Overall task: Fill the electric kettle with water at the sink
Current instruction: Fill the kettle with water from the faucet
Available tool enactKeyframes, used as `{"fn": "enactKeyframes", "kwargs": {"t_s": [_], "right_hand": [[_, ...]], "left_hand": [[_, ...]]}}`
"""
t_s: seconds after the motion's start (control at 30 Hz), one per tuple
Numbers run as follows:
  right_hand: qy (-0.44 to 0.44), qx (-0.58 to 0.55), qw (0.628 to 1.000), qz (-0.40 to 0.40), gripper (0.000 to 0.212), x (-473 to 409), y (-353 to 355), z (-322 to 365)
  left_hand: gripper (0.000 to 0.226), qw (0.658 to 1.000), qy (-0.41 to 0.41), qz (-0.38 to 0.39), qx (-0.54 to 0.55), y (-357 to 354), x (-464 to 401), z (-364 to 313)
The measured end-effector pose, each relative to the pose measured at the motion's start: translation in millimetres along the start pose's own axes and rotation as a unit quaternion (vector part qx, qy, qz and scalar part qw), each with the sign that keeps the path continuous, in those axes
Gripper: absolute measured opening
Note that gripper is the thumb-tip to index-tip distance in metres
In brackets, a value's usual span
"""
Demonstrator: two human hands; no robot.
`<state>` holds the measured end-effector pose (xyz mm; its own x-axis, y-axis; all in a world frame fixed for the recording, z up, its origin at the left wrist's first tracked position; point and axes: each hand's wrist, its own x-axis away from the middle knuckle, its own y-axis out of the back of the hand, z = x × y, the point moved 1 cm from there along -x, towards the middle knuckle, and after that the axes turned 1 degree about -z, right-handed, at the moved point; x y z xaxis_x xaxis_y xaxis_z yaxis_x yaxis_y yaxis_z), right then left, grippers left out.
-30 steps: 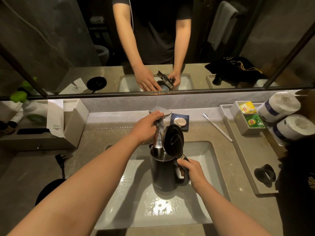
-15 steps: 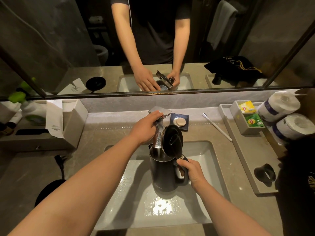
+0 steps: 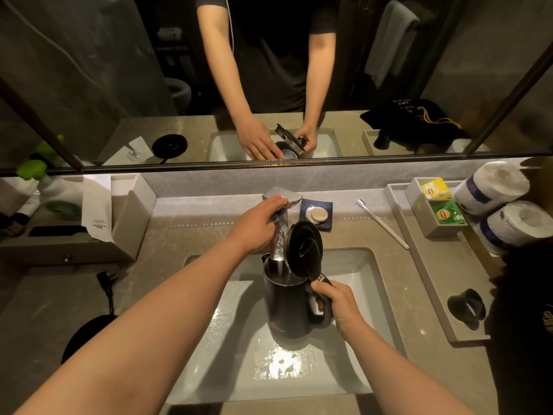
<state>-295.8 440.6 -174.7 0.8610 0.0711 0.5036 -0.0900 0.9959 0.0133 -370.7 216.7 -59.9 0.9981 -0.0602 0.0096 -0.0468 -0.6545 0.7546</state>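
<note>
Two hands busy: your left hand (image 3: 257, 223) grips faucet lever (image 3: 282, 196), right hand (image 3: 338, 304) clasps electric kettle (image 3: 291, 307) handle. Lid (image 3: 303, 250) open, filling underway; fill level unclear.

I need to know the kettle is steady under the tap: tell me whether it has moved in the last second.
No. The kettle sits at the same spot under the faucet, inside the sink.

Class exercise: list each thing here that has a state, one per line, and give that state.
Kettle: upright in the sink, under the tap.
Lid: open.
Tap: running into the kettle.
Left hand: on the tap lever.
Right hand: gripping the kettle handle.
Sink: wet.
Kettle base: bare, on the counter.
</note>
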Motion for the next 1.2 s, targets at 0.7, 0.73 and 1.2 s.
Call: {"fn": "enactKeyframes", "kwargs": {"t_s": [0.7,0.73,1.2], "right_hand": [[0.006,-0.016,1.000,0.011,0.020,7.5,3.0,4.1],[0.007,-0.016,1.000,0.011,0.021,8.0,3.3,4.2],[0.008,-0.013,1.000,0.010,0.020,6.3,1.0,4.6]], "left_hand": [[0.064,1.000,0.003,0.009,-0.012,-0.2,-0.9,-0.7],[0.063,1.000,0.003,0.010,-0.016,-0.2,-1.3,-1.2],[0.060,0.999,-0.009,0.014,-0.031,1.2,0.4,-5.0]]}}
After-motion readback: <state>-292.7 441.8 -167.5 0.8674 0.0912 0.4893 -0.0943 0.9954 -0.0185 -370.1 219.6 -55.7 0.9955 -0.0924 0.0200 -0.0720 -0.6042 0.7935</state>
